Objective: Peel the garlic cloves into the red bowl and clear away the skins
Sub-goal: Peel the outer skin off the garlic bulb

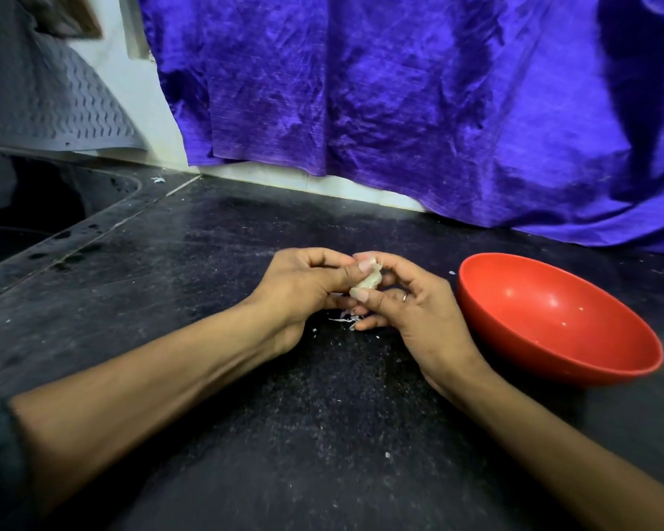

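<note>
A pale garlic clove [368, 282] sits between my two hands, just above the dark counter. My left hand [303, 285] pinches it from the left with thumb and fingers curled. My right hand [411, 312] pinches it from the right, thumb on its lower end. White scraps of garlic skin [345, 320] lie on the counter under the hands. The red bowl [564, 350] stands to the right of my right hand; nothing shows inside it.
The black speckled counter [284, 415] carries small skin flecks. A sink [35, 208] is sunk into it at the far left. A purple cloth [418, 90] hangs along the back wall, its hem lying on the counter at the right.
</note>
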The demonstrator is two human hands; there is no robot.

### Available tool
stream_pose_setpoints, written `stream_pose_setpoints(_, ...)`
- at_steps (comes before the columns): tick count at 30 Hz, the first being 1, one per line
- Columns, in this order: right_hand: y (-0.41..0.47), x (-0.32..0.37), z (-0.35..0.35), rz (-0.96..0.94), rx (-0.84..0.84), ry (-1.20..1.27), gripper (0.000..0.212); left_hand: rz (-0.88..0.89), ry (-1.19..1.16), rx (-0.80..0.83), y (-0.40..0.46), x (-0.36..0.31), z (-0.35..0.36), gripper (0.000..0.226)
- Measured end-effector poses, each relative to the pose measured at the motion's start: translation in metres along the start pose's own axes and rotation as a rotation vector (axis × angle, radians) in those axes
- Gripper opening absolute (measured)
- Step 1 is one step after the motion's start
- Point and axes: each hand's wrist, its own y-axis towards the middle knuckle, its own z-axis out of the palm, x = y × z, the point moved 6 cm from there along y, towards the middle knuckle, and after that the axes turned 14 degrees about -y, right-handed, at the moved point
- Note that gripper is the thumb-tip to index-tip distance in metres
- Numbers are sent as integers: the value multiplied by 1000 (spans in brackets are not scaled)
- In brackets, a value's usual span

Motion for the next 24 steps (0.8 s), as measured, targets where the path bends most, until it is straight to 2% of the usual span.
stream_pose_setpoints(3,0,1,-2,-20,-28,-25,37,-19,-51,-18,1,3,-2,25)
stream_pose_setpoints(7,-1,0,-3,-12,-36,-9,38,-65,-127,-46,2,8,-5,6)
stream_pose_setpoints(13,0,0,0,7,10,49,37,-57,-180,-99,1,5,-6,6)
stream_pose_setpoints(17,0,-5,3,72,28,71,33,48,-89,-137,0,1,-6,8)
stream_pose_setpoints(24,-1,-5,5,136,48,94,35,263,235,-149,2,-5,-10,15)
